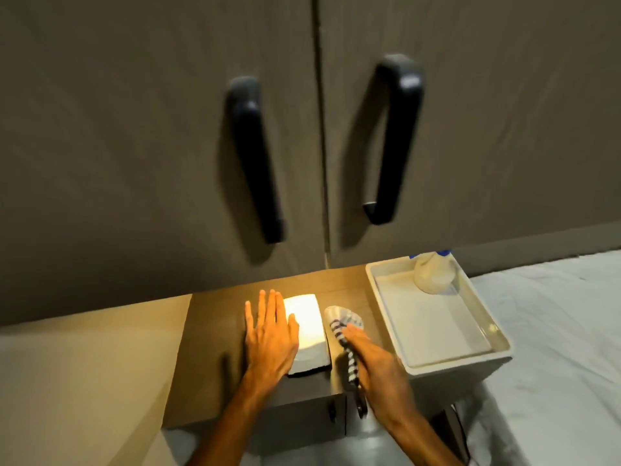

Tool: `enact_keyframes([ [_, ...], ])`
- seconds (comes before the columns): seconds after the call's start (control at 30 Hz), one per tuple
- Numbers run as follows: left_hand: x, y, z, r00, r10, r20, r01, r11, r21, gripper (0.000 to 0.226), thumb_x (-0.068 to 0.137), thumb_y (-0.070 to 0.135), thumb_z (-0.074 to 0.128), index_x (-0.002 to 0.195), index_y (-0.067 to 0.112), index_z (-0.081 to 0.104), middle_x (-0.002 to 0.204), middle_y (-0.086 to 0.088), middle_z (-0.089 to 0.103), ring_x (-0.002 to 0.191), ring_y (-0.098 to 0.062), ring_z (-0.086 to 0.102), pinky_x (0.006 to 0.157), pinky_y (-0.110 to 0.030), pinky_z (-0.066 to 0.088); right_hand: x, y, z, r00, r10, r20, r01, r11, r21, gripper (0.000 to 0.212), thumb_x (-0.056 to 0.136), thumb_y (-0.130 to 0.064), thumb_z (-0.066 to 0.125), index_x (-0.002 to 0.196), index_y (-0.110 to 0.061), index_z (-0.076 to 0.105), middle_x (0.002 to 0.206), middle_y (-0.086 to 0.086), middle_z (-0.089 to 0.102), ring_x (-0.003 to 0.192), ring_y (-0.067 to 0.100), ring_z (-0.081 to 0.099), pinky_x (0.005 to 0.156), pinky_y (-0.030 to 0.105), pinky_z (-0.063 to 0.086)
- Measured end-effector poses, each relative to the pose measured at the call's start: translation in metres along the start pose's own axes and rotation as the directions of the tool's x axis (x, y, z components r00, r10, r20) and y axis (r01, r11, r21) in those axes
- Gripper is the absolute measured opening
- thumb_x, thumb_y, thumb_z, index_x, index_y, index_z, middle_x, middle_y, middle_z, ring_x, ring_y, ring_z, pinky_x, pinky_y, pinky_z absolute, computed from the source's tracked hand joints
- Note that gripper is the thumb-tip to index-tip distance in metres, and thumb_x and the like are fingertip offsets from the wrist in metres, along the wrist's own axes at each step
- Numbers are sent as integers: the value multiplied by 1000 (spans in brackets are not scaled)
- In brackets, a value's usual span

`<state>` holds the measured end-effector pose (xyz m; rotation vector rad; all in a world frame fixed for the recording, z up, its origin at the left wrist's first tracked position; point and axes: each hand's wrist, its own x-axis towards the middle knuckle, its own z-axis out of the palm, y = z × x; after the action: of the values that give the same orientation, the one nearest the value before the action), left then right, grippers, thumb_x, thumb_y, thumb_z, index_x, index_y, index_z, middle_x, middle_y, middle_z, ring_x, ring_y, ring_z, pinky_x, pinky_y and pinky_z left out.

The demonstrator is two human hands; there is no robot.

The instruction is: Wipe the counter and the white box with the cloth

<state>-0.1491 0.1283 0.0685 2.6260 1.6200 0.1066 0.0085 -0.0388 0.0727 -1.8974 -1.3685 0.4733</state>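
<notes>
A brown wooden counter (215, 334) sits low under two tall grey-brown cabinet doors (161, 136), each with a long black handle (257, 159); warm light falls on the counter's middle. In the head view, the white box (307, 326) lies near the centre of the counter, its long axis running from the person toward the cabinet, and its top is brightly lit.

The left hand (268, 338) lies flat and open, fingers spread and pointing toward the cabinet, its palm over the left part of the box and holding nothing. The right hand (369, 354) is just to the right of the box, pressing down on the cloth (342, 327) with its fingers stretched forward; how far the fingers curl around the fabric cannot be told. The cloth is striped dark and white, and it lies long from the counter's front edge toward the cabinet, fanning out past the fingertips.

At the right end of the counter rests a white tray (497, 351), with a pale, rounded object (433, 275) in its far corner.
</notes>
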Motion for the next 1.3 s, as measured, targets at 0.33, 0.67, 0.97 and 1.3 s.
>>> enact_keyframes([
  [0.33, 15, 38, -8, 992, 84, 89, -66, 980, -188, 64, 103, 48, 17, 156, 14, 27, 163, -11, 34, 155, -29, 21, 129, -53, 9, 44, 30, 22, 847, 531, -42, -410, 701, 583, 28, 102, -23, 52, 125, -16, 66, 117, 8, 72, 94, 13, 67, 64, 2, 45],
  [0.67, 16, 40, 1, 995, 78, -66, -93, 953, -287, 47, 101, 49, 25, 133, 25, 50, 127, -3, 61, 115, -18, 56, 105, -52, 46, 86, 2, 71, 885, 418, 206, -439, 598, 671, 36, 104, -38, 44, 136, -25, 56, 133, 13, 65, 115, 27, 65, 98, 45, 57],
  [0.97, 16, 39, 8, 995, 96, 2, -93, 968, -235, 88, 94, 67, 1, 155, 10, 31, 162, -13, 36, 154, -31, 24, 127, -58, 12, 29, 18, 83, 878, 439, 189, -464, 686, 561, 37, 105, -30, 41, 140, -26, 53, 137, 7, 61, 122, 20, 60, 101, 34, 54],
  [1.3, 16, 39, 6, 995, 98, 8, -94, 971, -218, 78, 96, 58, 9, 157, 12, 28, 165, -10, 32, 155, -26, 21, 129, -56, 11, 93, 15, 76, 883, 420, 209, -458, 673, 581, 39, 107, -31, 37, 142, -21, 50, 135, 13, 62, 121, 26, 62, 102, 43, 55],
])
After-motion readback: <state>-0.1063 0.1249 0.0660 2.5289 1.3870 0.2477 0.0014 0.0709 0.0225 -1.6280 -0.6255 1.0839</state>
